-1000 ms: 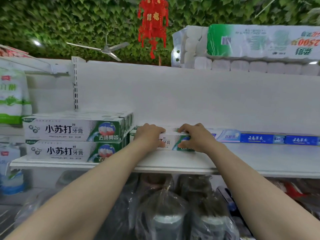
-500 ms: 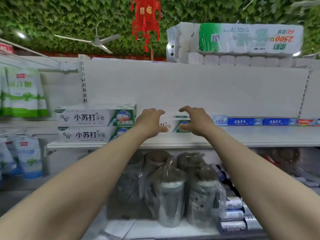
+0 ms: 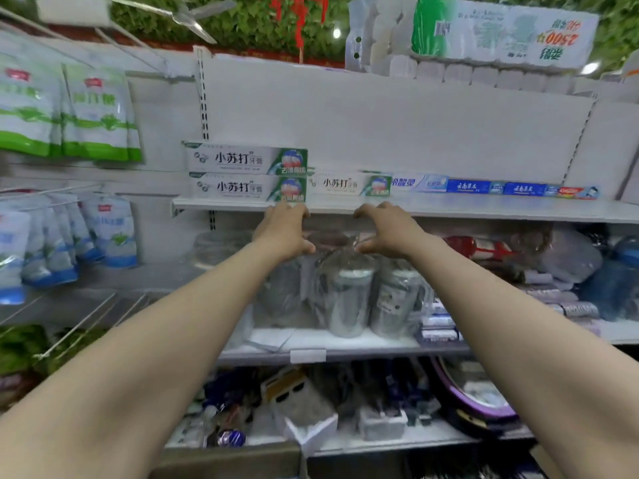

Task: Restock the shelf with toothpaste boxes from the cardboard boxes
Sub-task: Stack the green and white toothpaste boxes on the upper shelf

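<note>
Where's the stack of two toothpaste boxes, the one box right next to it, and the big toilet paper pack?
Stack of two toothpaste boxes [image 3: 243, 172]: head view, front, where they meet.
Single toothpaste box [image 3: 349, 184]: head view, middle of its front.
Toilet paper pack [image 3: 477, 36]: head view, its printed label.

Goods on the bottom shelf [image 3: 415, 442] are a blur, can't ID any. Wrapped canisters [image 3: 349, 299] are smeared behind plastic film (labels unreadable). Small print on the far-R toothpaste boxes [image 3: 518, 188] is too tiny to read. Red hanging ornament [image 3: 299, 15] and ceiling fan [image 3: 193, 15] are cut off at the top edge, hanging bags [image 3: 20, 108] at the L edge.
</note>
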`<state>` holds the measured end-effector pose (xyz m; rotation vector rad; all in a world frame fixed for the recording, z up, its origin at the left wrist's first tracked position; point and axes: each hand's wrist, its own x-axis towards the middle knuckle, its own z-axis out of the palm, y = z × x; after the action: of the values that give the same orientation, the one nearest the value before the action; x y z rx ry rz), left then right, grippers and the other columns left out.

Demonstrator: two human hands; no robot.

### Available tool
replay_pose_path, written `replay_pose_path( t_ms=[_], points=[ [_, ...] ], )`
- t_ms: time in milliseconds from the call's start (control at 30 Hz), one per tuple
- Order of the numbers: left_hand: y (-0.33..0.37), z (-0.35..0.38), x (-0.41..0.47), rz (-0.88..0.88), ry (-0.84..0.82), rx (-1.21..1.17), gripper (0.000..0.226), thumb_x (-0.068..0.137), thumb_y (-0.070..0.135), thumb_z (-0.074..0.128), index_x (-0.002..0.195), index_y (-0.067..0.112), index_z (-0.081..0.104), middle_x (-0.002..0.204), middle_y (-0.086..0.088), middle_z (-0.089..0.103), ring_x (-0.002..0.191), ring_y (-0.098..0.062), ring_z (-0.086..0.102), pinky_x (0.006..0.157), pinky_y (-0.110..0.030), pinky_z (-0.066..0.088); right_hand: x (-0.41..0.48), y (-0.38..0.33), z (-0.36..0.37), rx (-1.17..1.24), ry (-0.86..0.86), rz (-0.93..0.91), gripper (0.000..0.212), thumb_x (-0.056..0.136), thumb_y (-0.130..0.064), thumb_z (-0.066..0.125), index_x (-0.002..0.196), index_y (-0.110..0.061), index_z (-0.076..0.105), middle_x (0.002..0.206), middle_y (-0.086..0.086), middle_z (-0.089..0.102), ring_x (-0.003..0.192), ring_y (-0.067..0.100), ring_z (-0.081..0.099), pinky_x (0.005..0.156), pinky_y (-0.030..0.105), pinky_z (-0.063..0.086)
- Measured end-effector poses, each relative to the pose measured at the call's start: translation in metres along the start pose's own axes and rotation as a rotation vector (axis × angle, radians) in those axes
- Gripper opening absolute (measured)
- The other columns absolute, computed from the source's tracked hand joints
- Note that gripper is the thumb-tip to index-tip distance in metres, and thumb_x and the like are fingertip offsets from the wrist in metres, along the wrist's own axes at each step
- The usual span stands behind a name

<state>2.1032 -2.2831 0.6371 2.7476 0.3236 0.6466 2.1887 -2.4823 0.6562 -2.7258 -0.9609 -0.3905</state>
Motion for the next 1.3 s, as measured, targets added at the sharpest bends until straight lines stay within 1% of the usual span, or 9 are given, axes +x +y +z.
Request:
replay_pose_path(
  t_ms=[133, 400, 600, 767, 833, 900, 1000, 1167, 1300],
  points=[
    [-0.022, 0.013, -0.040, -0.072, -0.076, 0.029, 0.071, 0.072, 0.040, 0.082, 0.134, 0.027, 0.048, 0.138, -0.010, 0.040, 0.129, -0.032, 0.037, 0.106, -0.044, 0.039, -0.022, -0.017, 0.034, -0.012, -0.119, 0.019, 0.073, 0.072, -0.043, 0.083, 0.135, -0.032, 0.049, 0.131, 0.013, 0.050, 0.124, 0.033, 0.047, 0.102, 0.041, 0.044],
    [-0.088, 0.072, -0.122, -0.227, -0.279, -0.028, 0.070, 0.079, 0.038, 0.078, 0.139, 0.026, 0.044, 0.143, -0.009, 0.036, 0.132, -0.031, 0.033, 0.104, -0.044, 0.039, -0.062, -0.048, 0.126, 0.064, -0.337, 0.006, 0.071, 0.076, -0.041, 0.082, 0.136, -0.028, 0.047, 0.133, 0.008, 0.048, 0.118, 0.029, 0.050, 0.094, 0.041, 0.047],
    [-0.148, 0.146, -0.195, -0.366, -0.423, -0.076, 0.074, 0.071, 0.042, 0.082, 0.136, 0.024, 0.050, 0.133, -0.012, 0.047, 0.123, -0.034, 0.045, 0.104, -0.041, 0.041, -0.099, -0.062, 0.228, 0.123, -0.538, -0.026, 0.069, 0.074, -0.040, 0.083, 0.133, -0.023, 0.051, 0.131, 0.009, 0.054, 0.116, 0.029, 0.055, 0.093, 0.036, 0.047],
    [-0.201, 0.222, -0.275, -0.542, -0.648, -0.171, 0.074, 0.069, 0.046, 0.083, 0.132, 0.020, 0.054, 0.130, -0.009, 0.055, 0.120, -0.030, 0.052, 0.095, -0.034, 0.044, -0.147, -0.071, 0.329, 0.176, -0.849, -0.020, 0.065, 0.079, -0.040, 0.081, 0.132, -0.015, 0.053, 0.133, 0.009, 0.056, 0.119, 0.027, 0.055, 0.091, 0.030, 0.043],
    [-0.215, 0.247, -0.310, -0.633, -0.722, -0.222, 0.072, 0.072, 0.044, 0.083, 0.133, 0.019, 0.054, 0.133, -0.007, 0.055, 0.120, -0.028, 0.053, 0.095, -0.033, 0.044, -0.170, -0.075, 0.368, 0.217, -0.977, -0.004, 0.063, 0.079, -0.041, 0.081, 0.130, -0.015, 0.054, 0.133, 0.009, 0.057, 0.117, 0.025, 0.055, 0.087, 0.029, 0.043],
    [-0.225, 0.266, -0.343, -0.713, -0.773, -0.293, 0.070, 0.074, 0.039, 0.083, 0.134, 0.017, 0.054, 0.138, -0.007, 0.053, 0.123, -0.026, 0.052, 0.098, -0.034, 0.045, -0.194, -0.079, 0.405, 0.240, -1.094, 0.004, 0.064, 0.081, -0.043, 0.079, 0.132, -0.015, 0.054, 0.134, 0.009, 0.056, 0.120, 0.024, 0.054, 0.092, 0.029, 0.044],
    [-0.239, 0.286, -0.383, -0.818, -0.790, -0.311, 0.064, 0.075, 0.037, 0.082, 0.132, 0.018, 0.057, 0.137, -0.008, 0.054, 0.122, -0.027, 0.052, 0.093, -0.032, 0.044, -0.229, -0.083, 0.453, 0.267, -1.249, 0.034, 0.064, 0.082, -0.043, 0.078, 0.134, -0.015, 0.052, 0.138, 0.008, 0.054, 0.123, 0.024, 0.054, 0.102, 0.033, 0.044],
    [-0.252, 0.304, -0.421, -0.930, -0.776, -0.341, 0.057, 0.077, 0.040, 0.079, 0.126, 0.019, 0.060, 0.133, -0.007, 0.057, 0.119, -0.025, 0.054, 0.085, -0.029, 0.042, -0.267, -0.088, 0.504, 0.272, -1.433, 0.040, 0.068, 0.086, -0.042, 0.074, 0.141, -0.015, 0.044, 0.150, 0.008, 0.042, 0.132, 0.027, 0.047, 0.107, 0.038, 0.040],
    [-0.262, 0.308, -0.435, -1.000, -0.713, -0.350, 0.054, 0.076, 0.039, 0.081, 0.124, 0.022, 0.063, 0.127, -0.005, 0.062, 0.107, -0.020, 0.059, 0.077, -0.026, 0.040, -0.284, -0.089, 0.530, 0.177, -1.440, -0.008, 0.077, 0.079, -0.044, 0.081, 0.141, -0.016, 0.044, 0.147, 0.008, 0.046, 0.130, 0.028, 0.048, 0.105, 0.037, 0.043]
  ],
)
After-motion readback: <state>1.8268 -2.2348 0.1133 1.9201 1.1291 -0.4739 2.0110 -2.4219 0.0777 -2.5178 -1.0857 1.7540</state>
